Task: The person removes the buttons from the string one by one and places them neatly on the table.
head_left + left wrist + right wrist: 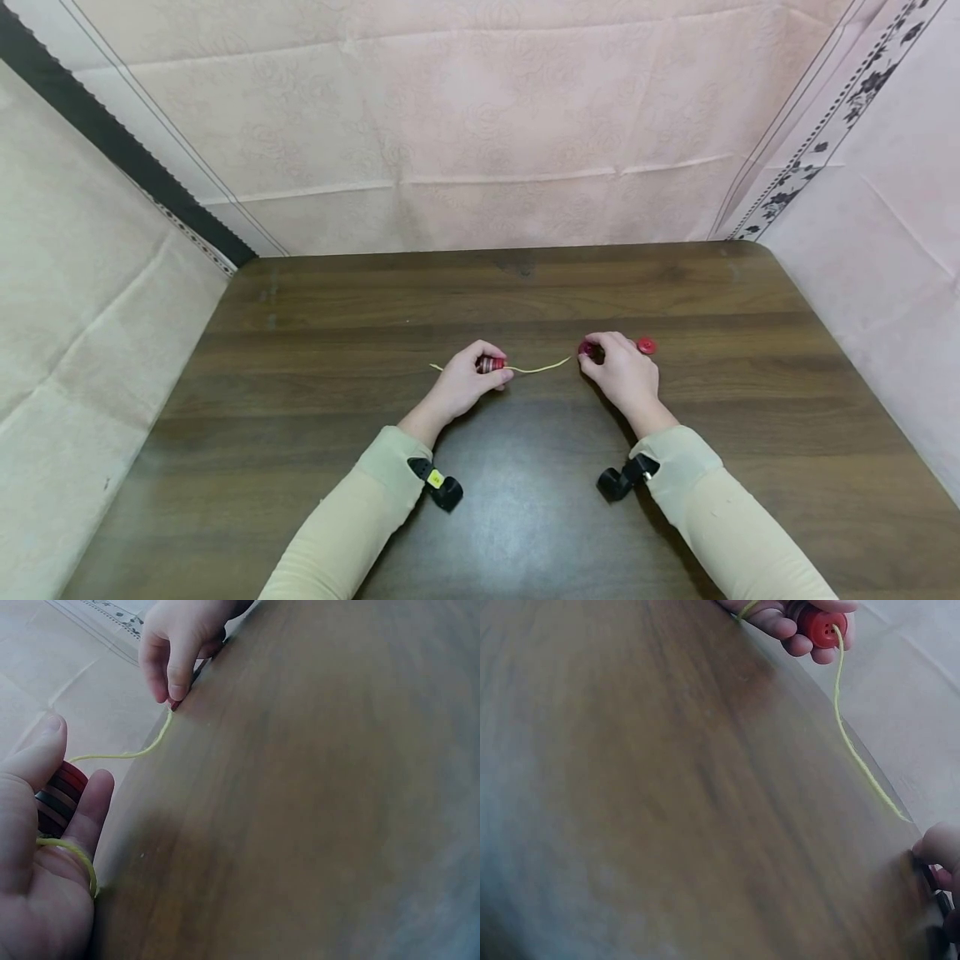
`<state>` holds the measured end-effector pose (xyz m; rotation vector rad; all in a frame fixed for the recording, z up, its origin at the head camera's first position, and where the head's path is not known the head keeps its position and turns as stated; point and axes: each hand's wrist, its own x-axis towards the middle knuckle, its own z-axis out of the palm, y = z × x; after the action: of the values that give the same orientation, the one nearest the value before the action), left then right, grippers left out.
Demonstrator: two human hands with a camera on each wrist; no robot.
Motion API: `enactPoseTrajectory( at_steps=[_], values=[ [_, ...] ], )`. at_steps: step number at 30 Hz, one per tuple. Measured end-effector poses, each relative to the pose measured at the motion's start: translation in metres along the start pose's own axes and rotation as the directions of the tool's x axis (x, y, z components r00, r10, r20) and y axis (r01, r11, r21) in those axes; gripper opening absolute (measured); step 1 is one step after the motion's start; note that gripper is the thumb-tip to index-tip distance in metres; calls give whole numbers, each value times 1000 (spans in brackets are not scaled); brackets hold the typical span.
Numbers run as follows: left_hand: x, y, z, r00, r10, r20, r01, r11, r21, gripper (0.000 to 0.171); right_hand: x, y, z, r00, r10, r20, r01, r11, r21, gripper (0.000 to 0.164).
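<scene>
A stack of red and dark buttons is strung on a yellow cord. My left hand holds the stack between thumb and fingers, and the cord's tail hangs behind its palm in the left wrist view. A red button with holes faces outward at the stack's end. The cord's free end stops just short of my right hand. That hand's thumb and fingertips pinch a dark red button low at the tabletop; the fingers partly hide it. Behind the right knuckles lies a loose red button.
The brown wooden table extends around both hands. Pale cloth hangs beyond its far edge and at both sides. Dark pieces sit under the right fingers, too blurred to tell apart. Each sleeve cuff carries a black wrist camera.
</scene>
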<state>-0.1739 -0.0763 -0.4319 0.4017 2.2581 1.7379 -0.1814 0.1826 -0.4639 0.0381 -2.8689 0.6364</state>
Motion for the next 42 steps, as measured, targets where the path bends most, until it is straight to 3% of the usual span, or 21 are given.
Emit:
enactPoseTrajectory(
  at_steps=[10,15,18,25,30,36,42],
  values=[
    [0,2,0,1000,-11,0,11,999,33,29,-1,0,1,1000,-6,-2,6,1000,14,28],
    [0,2,0,1000,0,-6,0,999,38,30,-6,-7,5,994,-85,-72,91,992,90,29],
    [-1,4,0,1000,0,-15,1,998,55,33,-10,-15,9,983,-149,-106,164,976,144,27],
    [16,-34,1,997,18,-77,-9,993,118,30,-14,-37,20,968,-242,-65,251,937,245,29],
    [16,-33,0,997,19,-73,-8,987,159,31,-15,-49,24,949,-316,-12,302,893,332,33],
    [16,-32,-1,997,12,-72,-1,987,161,33,-17,-57,28,923,-384,-23,361,844,397,35],
    [15,-31,-1,997,22,-75,-9,987,161,33,-17,-64,31,912,-408,-27,383,828,409,36]
  ],
)
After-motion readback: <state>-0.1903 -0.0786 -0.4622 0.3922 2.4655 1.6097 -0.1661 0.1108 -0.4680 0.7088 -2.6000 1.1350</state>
